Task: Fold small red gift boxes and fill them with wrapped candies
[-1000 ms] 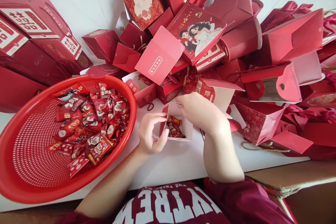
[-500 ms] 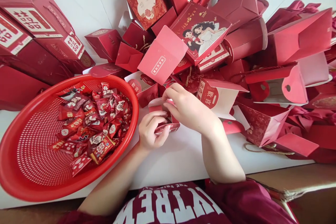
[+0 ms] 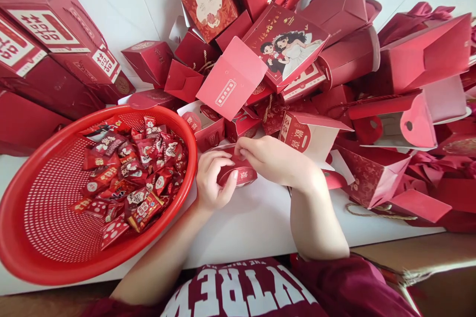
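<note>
Between my two hands on the white table is a small red gift box (image 3: 243,176), printed with pale characters on its near side. My left hand (image 3: 216,178) is wrapped around its left side, thumb on the near face and fingers over the top. My right hand (image 3: 262,156) pinches at the box's top, its fingertips close to the left fingers. The top flaps look folded over, and the inside is hidden. Left of my left hand stands a red plastic basket (image 3: 191,158) with wrapped candies (image 3: 145,173) heaped in it.
Red gift boxes and bags crowd the back and right, among them a box with a cartoon couple (image 3: 286,47) and an open white-lined box (image 3: 316,138). Taller red boxes (image 3: 44,25) are stacked at the back left. A cardboard carton (image 3: 409,257) sits at the near right edge.
The small box's raised flaps have come down over its opening. My right hand has lowered slightly and moved right, while my left hand keeps its hold.
</note>
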A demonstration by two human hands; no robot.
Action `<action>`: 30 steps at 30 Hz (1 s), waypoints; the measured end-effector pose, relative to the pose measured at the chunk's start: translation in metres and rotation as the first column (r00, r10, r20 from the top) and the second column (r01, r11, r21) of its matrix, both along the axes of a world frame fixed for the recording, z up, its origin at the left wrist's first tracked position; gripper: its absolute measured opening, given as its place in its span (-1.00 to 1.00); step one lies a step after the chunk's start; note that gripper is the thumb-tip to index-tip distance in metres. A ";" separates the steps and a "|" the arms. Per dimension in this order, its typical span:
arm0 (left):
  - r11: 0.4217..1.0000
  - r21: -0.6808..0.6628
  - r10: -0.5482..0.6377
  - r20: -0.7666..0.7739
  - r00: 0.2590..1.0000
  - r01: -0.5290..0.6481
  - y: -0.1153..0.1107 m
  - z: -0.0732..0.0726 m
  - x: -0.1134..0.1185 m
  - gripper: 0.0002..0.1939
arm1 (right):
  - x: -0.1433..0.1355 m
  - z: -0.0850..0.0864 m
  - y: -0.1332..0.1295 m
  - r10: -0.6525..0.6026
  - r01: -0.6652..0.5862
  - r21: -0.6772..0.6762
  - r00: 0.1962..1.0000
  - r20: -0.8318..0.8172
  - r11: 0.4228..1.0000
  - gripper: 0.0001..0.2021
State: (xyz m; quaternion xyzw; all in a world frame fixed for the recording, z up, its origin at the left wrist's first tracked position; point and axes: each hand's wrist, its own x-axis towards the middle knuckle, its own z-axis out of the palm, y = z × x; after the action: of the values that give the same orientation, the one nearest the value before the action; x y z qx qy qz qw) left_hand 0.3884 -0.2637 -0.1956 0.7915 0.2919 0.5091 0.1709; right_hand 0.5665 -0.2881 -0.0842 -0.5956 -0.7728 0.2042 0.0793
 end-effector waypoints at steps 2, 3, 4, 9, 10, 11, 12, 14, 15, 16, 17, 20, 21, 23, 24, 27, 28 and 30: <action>0.997 -0.070 -0.012 0.013 1.000 0.013 0.001 0.001 0.000 -0.91 | 0.000 0.001 0.000 0.018 -0.018 0.008 1.000 -0.019 1.000 -0.73; 0.995 -0.096 -0.006 0.021 1.000 0.008 0.001 0.000 0.000 -0.90 | 0.000 0.001 0.000 0.022 -0.021 0.004 0.999 -0.031 1.000 -0.71; 0.994 -0.113 0.004 0.028 1.000 -0.001 0.001 0.000 0.001 -0.89 | 0.000 0.001 0.000 0.015 -0.016 -0.005 0.999 -0.045 1.000 -0.72; 0.995 -0.066 0.073 0.076 0.994 -0.068 0.000 -0.006 0.003 -0.80 | -0.001 -0.002 0.001 -0.098 0.107 0.066 0.986 -0.134 0.992 -0.72; 0.996 -0.048 0.085 0.084 0.993 -0.081 0.000 -0.008 0.004 -0.78 | -0.002 -0.003 0.002 -0.113 0.128 0.105 0.984 -0.137 0.986 -0.63; 0.995 -0.029 0.094 0.091 0.991 -0.092 0.000 -0.008 0.004 -0.75 | -0.002 -0.004 0.003 -0.122 0.138 0.129 0.984 -0.127 0.982 -0.60; 0.995 -0.014 0.101 0.093 0.990 -0.101 0.000 -0.009 0.005 -0.72 | -0.002 -0.005 0.004 -0.120 0.134 0.130 0.986 -0.112 0.982 -0.61; 0.994 0.006 0.105 0.079 0.991 -0.106 0.000 -0.010 0.005 -0.67 | -0.002 -0.007 0.005 -0.087 0.095 0.090 0.992 -0.089 0.991 -0.68; 0.995 0.004 0.100 0.062 0.993 -0.101 0.000 -0.010 0.004 -0.65 | -0.002 -0.007 0.005 -0.069 0.075 0.066 0.994 -0.084 0.995 -0.69; 0.996 -0.008 0.093 0.044 0.995 -0.093 0.000 -0.010 0.004 -0.65 | -0.001 -0.008 0.006 -0.057 0.061 0.050 0.995 -0.080 0.997 -0.69; 0.996 -0.030 0.080 0.028 0.996 -0.080 0.000 -0.010 0.003 -0.65 | -0.001 -0.008 0.006 -0.053 0.056 0.042 0.996 -0.073 0.998 -0.69; 0.992 -0.125 0.028 0.009 1.000 -0.026 -0.001 -0.010 0.002 -0.70 | -0.002 -0.009 0.007 -0.044 0.045 0.030 0.999 -0.031 0.999 -0.69; 0.988 -0.155 0.012 0.010 1.000 -0.010 -0.001 -0.011 0.002 -0.71 | -0.002 -0.009 0.007 -0.039 0.040 0.022 0.999 -0.020 0.999 -0.69; 0.981 -0.196 -0.014 0.019 1.000 0.017 0.000 -0.011 0.002 -0.72 | -0.003 -0.010 0.008 -0.034 0.034 0.011 0.999 -0.010 0.999 -0.69; 0.978 -0.208 -0.024 0.027 0.999 0.029 0.000 -0.011 0.002 -0.72 | -0.003 -0.010 0.008 -0.033 0.033 0.009 0.999 -0.009 0.999 -0.69; 0.973 -0.223 -0.060 0.035 0.998 0.066 0.002 -0.009 0.002 -0.69 | -0.004 -0.011 0.009 -0.026 0.026 0.011 1.000 -0.012 1.000 -0.71; 0.972 -0.224 -0.072 0.030 0.997 0.077 0.003 -0.008 0.002 -0.67 | -0.004 -0.011 0.009 -0.022 0.022 0.010 1.000 -0.017 1.000 -0.74; 0.971 -0.223 -0.091 0.000 0.996 0.089 0.004 -0.007 0.001 -0.62 | -0.006 -0.012 0.009 -0.024 0.024 0.010 1.000 -0.019 1.000 -0.78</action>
State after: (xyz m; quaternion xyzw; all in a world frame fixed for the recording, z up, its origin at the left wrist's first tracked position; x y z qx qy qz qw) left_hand 0.3893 -0.2599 -0.2024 0.7823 0.3117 0.4608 0.2800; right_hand 0.5610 -0.2786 -0.0966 -0.6024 -0.7659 0.2050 0.0921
